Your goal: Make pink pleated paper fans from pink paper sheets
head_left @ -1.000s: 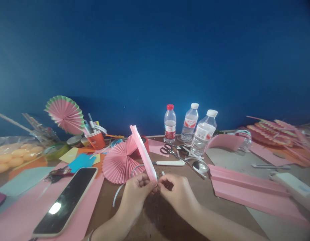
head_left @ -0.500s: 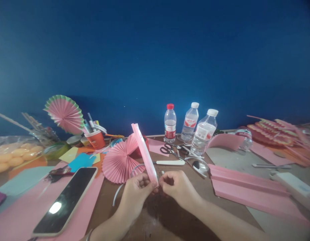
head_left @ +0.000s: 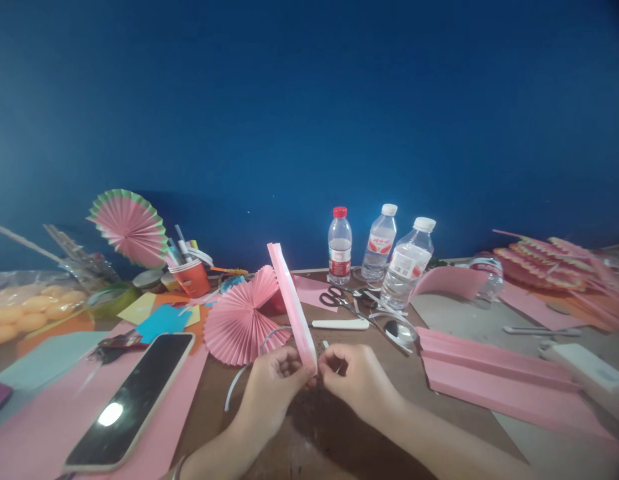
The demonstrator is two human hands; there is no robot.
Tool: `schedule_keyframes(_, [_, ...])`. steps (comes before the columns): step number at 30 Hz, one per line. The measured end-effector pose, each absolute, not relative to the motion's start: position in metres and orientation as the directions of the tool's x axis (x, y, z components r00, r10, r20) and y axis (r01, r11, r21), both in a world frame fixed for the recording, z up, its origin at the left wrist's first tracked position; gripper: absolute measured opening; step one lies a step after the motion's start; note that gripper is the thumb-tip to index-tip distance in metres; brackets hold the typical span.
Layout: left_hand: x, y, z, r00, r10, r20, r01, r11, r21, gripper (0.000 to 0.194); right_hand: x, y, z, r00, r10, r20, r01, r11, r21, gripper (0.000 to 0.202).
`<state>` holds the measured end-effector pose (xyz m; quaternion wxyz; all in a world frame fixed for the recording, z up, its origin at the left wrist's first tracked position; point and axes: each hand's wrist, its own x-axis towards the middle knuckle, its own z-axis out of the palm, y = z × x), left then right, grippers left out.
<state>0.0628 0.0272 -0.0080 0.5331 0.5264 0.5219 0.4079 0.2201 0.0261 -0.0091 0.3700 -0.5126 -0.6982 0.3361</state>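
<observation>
One pleated fan (head_left: 242, 327) lay spread, but the pink strip (head_left: 295, 307) leaned folded, base pinched by the left hand (head_left: 277, 377); the right hand (head_left: 358, 379) curled alongside, its grip unclear!

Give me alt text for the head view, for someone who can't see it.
The left hand holds a folded pink paper strip tilted upward, with the right hand close to its lower end. Behind them are a pleated pink fan and three standing bottles; a phone lies to the left.
</observation>
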Motion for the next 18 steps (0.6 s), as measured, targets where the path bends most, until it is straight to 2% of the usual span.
schedule_keyframes(6, [0.0627, 0.0271, -0.0094, 0.111, 0.979, -0.169, 0.077, 0.161, 0.984, 0.015, 0.2213, 0.0221, -0.0103, -0.240, 0.913, 0.329, 0.537, 0.407, -0.739, 0.017])
schedule_keyframes(18, [0.0641, 0.0273, -0.0112, 0.100, 0.984, -0.149, 0.072, 0.142, 0.987, 0.013, 0.2191, 0.0220, -0.0169, -0.260, 0.900, 0.349, 0.626, 0.432, -0.649, 0.015])
